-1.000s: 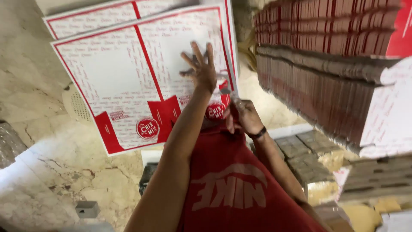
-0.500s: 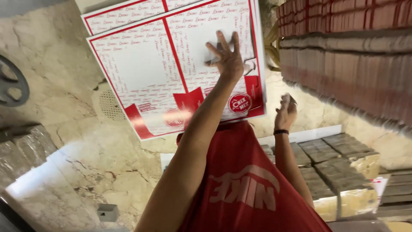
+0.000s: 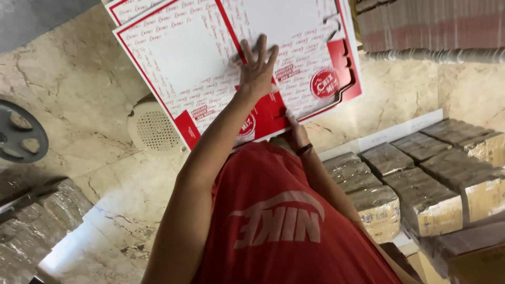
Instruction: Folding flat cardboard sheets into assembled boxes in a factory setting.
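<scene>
A flat, unfolded white and red cardboard box sheet (image 3: 184, 58) is held up in front of me, tilted. My left hand (image 3: 258, 71) lies flat on its printed face with the fingers spread. My right hand (image 3: 295, 134), with a dark band on the wrist, grips the sheet's lower edge and is partly hidden behind it. A second sheet of the same kind (image 3: 126, 8) peeks out behind the first at the top. My red shirt fills the lower middle of the view.
A tall stack of flat red and white box sheets (image 3: 431, 26) stands at the top right. Plastic-wrapped bundles (image 3: 421, 184) lie at the right, and more bundles (image 3: 37, 221) at the lower left. On the marble surface are a round white grille (image 3: 152, 129) and a black wheel (image 3: 18, 131).
My right hand has gone from hanging free beside the sheet to gripping its lower edge. My left hand stays flat on the sheet. The view has shifted, and the stack now sits higher in it.
</scene>
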